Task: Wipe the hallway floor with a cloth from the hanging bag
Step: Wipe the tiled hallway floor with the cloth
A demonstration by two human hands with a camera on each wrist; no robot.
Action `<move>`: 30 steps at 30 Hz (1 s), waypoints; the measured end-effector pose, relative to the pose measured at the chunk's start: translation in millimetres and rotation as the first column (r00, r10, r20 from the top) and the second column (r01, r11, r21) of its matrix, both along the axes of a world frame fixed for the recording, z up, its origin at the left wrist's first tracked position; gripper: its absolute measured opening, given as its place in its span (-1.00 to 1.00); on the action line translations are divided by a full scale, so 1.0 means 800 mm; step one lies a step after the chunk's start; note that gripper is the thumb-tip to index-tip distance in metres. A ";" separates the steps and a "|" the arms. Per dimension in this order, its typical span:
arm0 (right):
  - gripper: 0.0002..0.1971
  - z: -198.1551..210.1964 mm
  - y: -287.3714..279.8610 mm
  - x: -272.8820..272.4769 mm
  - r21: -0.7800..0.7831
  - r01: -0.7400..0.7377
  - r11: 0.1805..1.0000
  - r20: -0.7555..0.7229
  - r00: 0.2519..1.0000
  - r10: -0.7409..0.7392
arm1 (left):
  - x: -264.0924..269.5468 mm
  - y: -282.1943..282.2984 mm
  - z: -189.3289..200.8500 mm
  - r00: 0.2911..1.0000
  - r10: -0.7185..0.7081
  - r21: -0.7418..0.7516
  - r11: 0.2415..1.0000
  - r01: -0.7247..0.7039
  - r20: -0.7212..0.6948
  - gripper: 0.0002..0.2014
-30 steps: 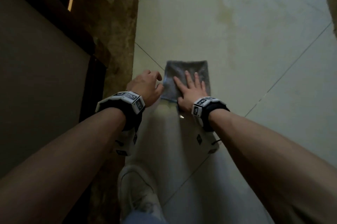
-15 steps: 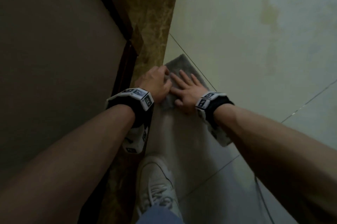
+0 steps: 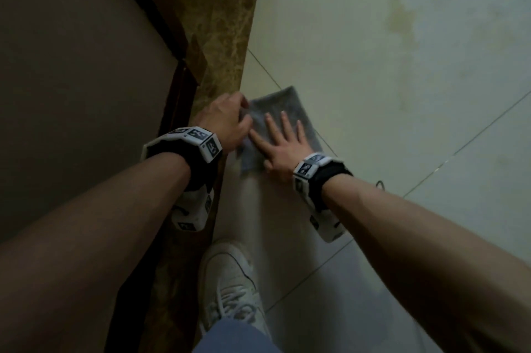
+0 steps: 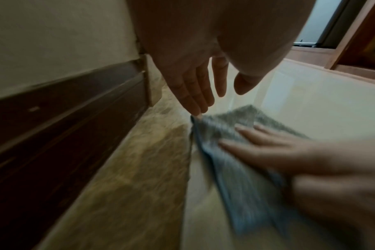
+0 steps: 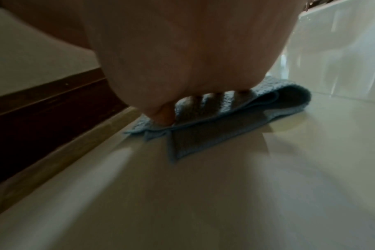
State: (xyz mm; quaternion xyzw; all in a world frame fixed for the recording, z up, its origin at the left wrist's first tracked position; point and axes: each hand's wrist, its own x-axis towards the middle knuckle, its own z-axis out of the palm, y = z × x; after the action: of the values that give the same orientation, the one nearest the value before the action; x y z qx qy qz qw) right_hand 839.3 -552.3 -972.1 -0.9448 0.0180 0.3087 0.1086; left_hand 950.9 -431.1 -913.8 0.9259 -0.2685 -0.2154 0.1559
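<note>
I see the cloth [image 3: 283,111] as a grey-blue textile with a nubbly, woven pile and a smoother stitched hem, folded in layers, matt all over. The floor tiles [image 3: 359,45] look like pale glazed ceramic, smooth and glossy, throwing back light, with a yellowish blotchy patch. The border strip [image 3: 221,25] reads as polished brown veined stone. The skirting board [image 4: 64,108] is dark wood with a dull sheen. My shoe [image 3: 230,283] looks like white smooth leather with fabric laces.
</note>
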 end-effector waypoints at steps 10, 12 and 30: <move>-0.24 0.000 -0.125 -0.093 0.031 0.361 0.932 0.019 0.932 -0.362 | -0.031 -0.130 0.024 0.967 -0.252 0.077 0.965 0.249 0.033 -0.69; -0.25 0.000 -0.168 -0.135 0.013 0.497 0.868 0.003 0.868 -0.497 | -0.042 -0.167 0.035 0.946 -0.321 0.104 0.943 0.315 0.045 -0.69; -0.30 0.014 -0.276 -0.276 0.016 0.827 0.563 -0.213 0.553 -0.806 | -0.150 -0.382 0.078 0.830 -0.554 -0.001 0.831 0.556 0.066 -0.71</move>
State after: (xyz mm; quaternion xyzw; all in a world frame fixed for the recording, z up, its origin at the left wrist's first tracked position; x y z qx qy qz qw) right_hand 618.5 -772.8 -960.8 -0.7880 0.4466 0.3081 0.2911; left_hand 831.0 -736.4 -851.1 0.8128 -0.5324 -0.2196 0.0874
